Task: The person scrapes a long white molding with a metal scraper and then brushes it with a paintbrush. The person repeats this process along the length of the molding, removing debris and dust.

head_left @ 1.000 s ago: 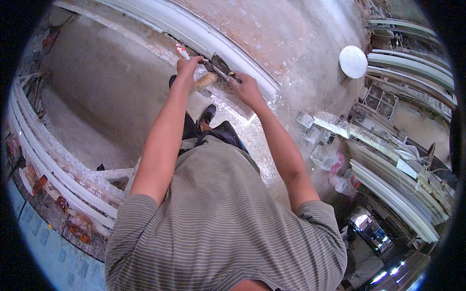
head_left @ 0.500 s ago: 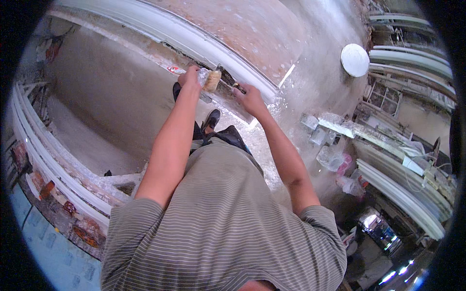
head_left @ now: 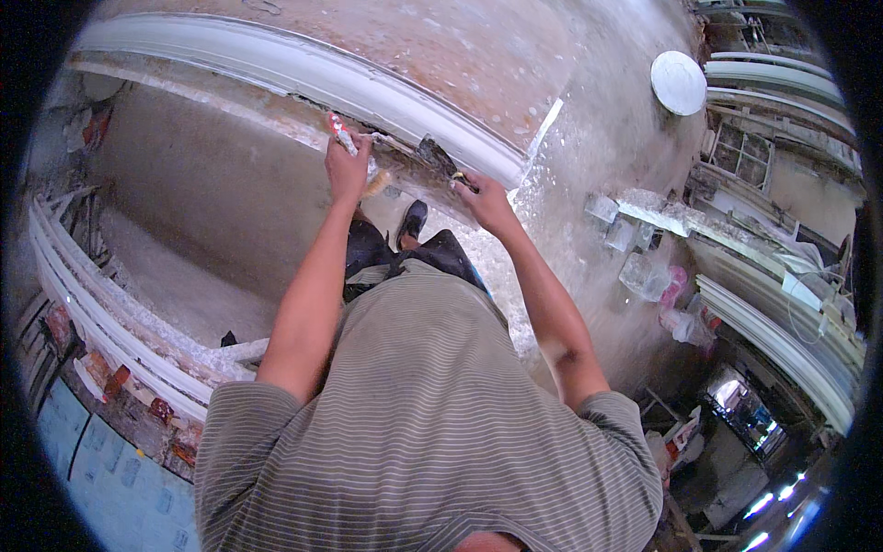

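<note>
The long white moulding with ribbed edges [head_left: 331, 87] lies along the near side of a broad, mottled reddish-brown and grey surface [head_left: 487, 46], running down toward its right end. Both of the person's bare hands are on the near side of this moulding. The left hand [head_left: 346, 173], just beside the moulding's middle stretch, is closed around a red-and-white handle [head_left: 341, 132], whose end sticks up toward the moulding. A tuft of tan bristles [head_left: 376, 184] shows beneath that hand, farther from the moulding; whether handle and bristles form one brush cannot be made out.

The right hand [head_left: 485, 204], near the moulding's right end, grips a dark flat-bladed scraper [head_left: 436, 155]. The blade tilts up and left toward the moulding's near edge; whether it touches cannot be told.

A narrow, whitish, dusty ledge [head_left: 216, 99] runs along the moulding's near side. Below the moulding, past the hands, is a black shoe [head_left: 415, 219]. Well to the right of the moulding is a round white disc-like object [head_left: 679, 83]. Farther below and right of it are crumpled pink and clear plastic [head_left: 676, 293] and a stack of long white strips [head_left: 777, 350]. Far below and left of the moulding are curved white lengths [head_left: 97, 308] and light-blue panels [head_left: 106, 465].
</note>
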`<control>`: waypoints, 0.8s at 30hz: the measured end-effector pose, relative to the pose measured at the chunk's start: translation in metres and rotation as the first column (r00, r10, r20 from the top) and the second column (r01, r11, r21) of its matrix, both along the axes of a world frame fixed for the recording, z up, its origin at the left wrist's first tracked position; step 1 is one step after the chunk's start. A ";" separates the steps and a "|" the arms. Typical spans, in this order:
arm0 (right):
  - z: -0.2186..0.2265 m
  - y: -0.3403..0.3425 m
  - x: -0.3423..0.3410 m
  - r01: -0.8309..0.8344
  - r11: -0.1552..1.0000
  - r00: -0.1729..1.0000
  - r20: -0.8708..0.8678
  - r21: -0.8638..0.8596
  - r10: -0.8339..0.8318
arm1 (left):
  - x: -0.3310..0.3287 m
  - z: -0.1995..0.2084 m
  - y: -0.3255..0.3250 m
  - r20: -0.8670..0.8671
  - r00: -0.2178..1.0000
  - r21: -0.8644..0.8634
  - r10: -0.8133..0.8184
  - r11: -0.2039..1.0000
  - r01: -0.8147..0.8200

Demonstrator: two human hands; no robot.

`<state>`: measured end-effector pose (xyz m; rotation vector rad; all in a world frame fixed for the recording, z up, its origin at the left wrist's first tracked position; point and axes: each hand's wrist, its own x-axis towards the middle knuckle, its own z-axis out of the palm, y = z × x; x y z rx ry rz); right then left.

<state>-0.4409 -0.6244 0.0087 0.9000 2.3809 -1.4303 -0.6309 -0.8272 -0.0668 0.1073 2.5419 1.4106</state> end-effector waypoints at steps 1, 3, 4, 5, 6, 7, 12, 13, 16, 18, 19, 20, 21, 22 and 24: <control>0.002 0.000 -0.001 -0.005 1.000 0.999 0.043 -0.015 0.006 | 0.002 0.000 -0.001 -0.080 0.995 0.088 -0.056 0.994 0.063; 0.004 -0.002 -0.002 0.019 0.999 0.999 0.032 -0.047 -0.017 | 0.000 -0.004 -0.008 -0.147 0.979 0.131 -0.140 0.978 0.159; 0.005 -0.004 -0.001 0.030 0.998 0.999 0.027 -0.063 -0.028 | -0.005 -0.006 -0.012 -0.126 0.975 0.094 -0.185 0.976 0.197; 0.007 -0.005 -0.002 0.038 0.998 0.999 0.041 -0.053 -0.036 | -0.008 -0.002 -0.011 -0.106 0.967 0.060 -0.230 0.970 0.237; 0.009 -0.006 -0.002 0.046 0.998 0.997 0.056 -0.044 -0.044 | -0.010 0.002 -0.011 -0.078 0.964 0.031 -0.255 0.966 0.258; 0.010 -0.007 -0.002 0.054 0.998 0.996 0.070 -0.034 -0.051 | -0.012 0.006 -0.011 -0.050 0.959 0.003 -0.278 0.961 0.278; -0.009 -0.014 0.002 0.025 0.998 0.998 -0.065 0.051 -0.022 | -0.018 0.005 -0.007 -0.057 0.956 -0.179 -0.287 0.945 0.273; -0.009 -0.016 0.001 0.031 0.999 0.999 -0.034 0.041 -0.030 | -0.013 0.010 -0.006 -0.006 0.972 -0.163 -0.236 0.959 0.232; -0.003 -0.024 -0.002 0.035 0.993 0.993 -0.113 0.114 -0.022 | 0.020 0.033 0.001 0.049 0.975 -0.223 -0.216 0.949 0.222; 0.009 -0.030 -0.008 0.052 0.995 0.998 -0.028 0.086 -0.050 | 0.032 0.024 -0.004 0.060 0.983 -0.185 -0.172 0.966 0.181; 0.016 -0.034 -0.012 0.057 0.996 0.998 0.015 0.071 -0.058 | 0.040 0.006 -0.011 0.072 0.991 -0.109 -0.114 0.987 0.121; 0.021 -0.037 -0.013 0.008 0.990 1.000 -0.011 0.144 -0.006 | 0.044 0.007 -0.013 0.092 0.994 -0.033 -0.059 0.998 0.062; 0.026 -0.040 -0.013 -0.040 0.975 0.998 -0.033 0.217 0.048 | 0.046 0.008 -0.017 0.197 0.980 0.027 -0.010 1.000 0.004; 0.030 -0.043 -0.012 -0.086 0.953 0.993 -0.051 0.290 0.105 | 0.047 0.008 -0.018 0.231 0.972 0.087 0.037 0.995 -0.059; 0.040 -0.052 -0.009 -0.188 0.909 0.973 -0.058 0.373 0.225 | 0.043 0.007 -0.024 0.295 0.946 0.198 0.133 0.960 -0.197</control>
